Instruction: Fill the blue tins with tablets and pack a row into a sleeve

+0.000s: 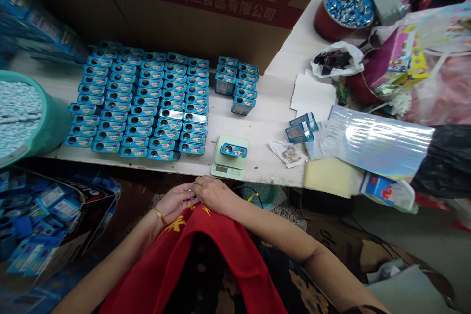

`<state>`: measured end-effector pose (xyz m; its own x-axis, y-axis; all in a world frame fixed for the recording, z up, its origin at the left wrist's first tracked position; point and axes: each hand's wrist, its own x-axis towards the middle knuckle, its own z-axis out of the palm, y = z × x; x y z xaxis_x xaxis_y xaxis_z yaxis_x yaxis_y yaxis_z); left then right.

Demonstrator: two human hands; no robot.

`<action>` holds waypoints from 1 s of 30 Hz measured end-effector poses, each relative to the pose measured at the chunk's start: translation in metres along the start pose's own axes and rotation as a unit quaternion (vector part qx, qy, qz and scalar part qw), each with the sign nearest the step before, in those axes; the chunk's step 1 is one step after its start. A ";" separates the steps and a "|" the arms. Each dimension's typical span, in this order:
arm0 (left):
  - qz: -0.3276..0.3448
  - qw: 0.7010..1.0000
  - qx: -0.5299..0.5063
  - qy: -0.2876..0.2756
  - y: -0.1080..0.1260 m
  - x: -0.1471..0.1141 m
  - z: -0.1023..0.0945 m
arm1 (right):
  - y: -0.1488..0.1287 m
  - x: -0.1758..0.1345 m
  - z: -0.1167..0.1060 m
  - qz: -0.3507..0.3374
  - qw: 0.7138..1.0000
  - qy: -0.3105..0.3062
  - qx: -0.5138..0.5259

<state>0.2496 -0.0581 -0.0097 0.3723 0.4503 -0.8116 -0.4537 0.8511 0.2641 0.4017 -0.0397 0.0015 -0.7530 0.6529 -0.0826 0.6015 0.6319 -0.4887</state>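
My left hand point(177, 201), with a gold bracelet at its wrist, meets my right hand point(212, 194) in front of the red apron point(235, 238). Both hands have their fingers closed and pressed together. Whatever lies between the fingertips is too small and too covered to make out. Just beyond them, at the table's front edge, a pale green scale point(227, 171) bears one upright blue box point(234, 150). Rows of similar blue boxes point(142, 103) stand to the left of the scale, and a smaller group point(243, 93) stands behind it.
A green tub point(55, 117) of small pale pieces sits at the left, above a carton of blue boxes point(55, 206). A large cardboard carton point(206, 24) borders the back. At right are a red pot point(327, 22) of blue-silver packets, two tipped boxes point(300, 130) and holographic sheets point(382, 140).
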 end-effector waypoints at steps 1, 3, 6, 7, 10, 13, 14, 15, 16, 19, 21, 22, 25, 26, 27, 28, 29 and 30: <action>0.001 1.000 0.000 -0.003 0.000 0.001 0.000 | 0.001 0.000 -0.001 -0.004 1.000 -0.001 0.002; 0.005 1.000 -0.002 -0.007 0.000 0.002 0.000 | 0.006 -0.002 -0.007 -0.023 1.000 0.011 0.017; 0.020 1.000 -0.012 0.020 0.001 0.002 0.000 | 0.030 -0.011 -0.024 0.013 0.994 0.104 0.026; 0.026 0.999 -0.020 0.037 0.002 0.002 -0.001 | 0.041 -0.015 -0.031 0.054 0.988 0.144 0.017; 0.039 0.995 -0.048 0.077 0.004 0.000 -0.008 | 0.077 -0.027 -0.044 0.183 0.966 0.179 -0.038; 0.057 0.991 -0.081 0.095 0.003 -0.003 -0.021 | 0.095 -0.033 -0.046 0.226 0.964 0.111 -0.085; 0.062 0.989 -0.091 0.100 0.003 -0.004 -0.026 | 0.095 -0.033 -0.044 0.223 0.966 0.093 -0.095; 0.066 0.987 -0.099 0.106 0.002 -0.005 -0.030 | 0.091 -0.032 -0.043 0.212 0.969 0.081 -0.101; 0.069 0.986 -0.105 0.112 0.001 -0.006 -0.035 | 0.085 -0.028 -0.040 0.193 0.973 0.071 -0.104; 0.068 0.984 -0.110 0.119 0.001 -0.006 -0.044 | 0.057 -0.005 -0.027 0.120 0.987 0.046 -0.097; 0.059 0.986 -0.106 0.115 0.003 -0.001 -0.046 | 0.038 0.018 -0.014 0.087 0.992 0.039 -0.086; 0.054 0.986 -0.104 0.115 0.006 0.004 -0.045 | 0.031 0.031 -0.006 0.082 0.992 0.039 -0.083; 0.059 0.986 -0.105 0.113 0.017 0.022 -0.041 | 0.021 0.060 0.011 0.089 0.991 0.048 -0.091; 0.067 0.986 -0.107 0.113 0.022 0.029 -0.040 | 0.024 0.065 0.013 0.086 0.990 0.053 -0.097; 0.075 0.985 -0.106 0.114 0.026 0.034 -0.040 | 0.031 0.066 0.011 0.080 0.990 0.062 -0.103; 0.082 0.984 -0.104 0.117 0.029 0.038 -0.040 | 0.042 0.065 0.006 0.076 0.988 0.076 -0.108; 0.085 0.984 -0.099 0.120 0.031 0.041 -0.041 | 0.058 0.063 -0.003 0.085 0.985 0.096 -0.116; 0.086 0.984 -0.094 0.123 0.033 0.042 -0.042 | 0.076 0.059 -0.014 0.107 0.979 0.122 -0.126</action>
<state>0.2163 -0.0228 -0.0573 0.0808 0.4842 -0.8712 -0.6427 0.6934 0.3258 0.4071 0.0526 -0.0286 -0.5349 0.8424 0.0649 0.8086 0.5326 -0.2501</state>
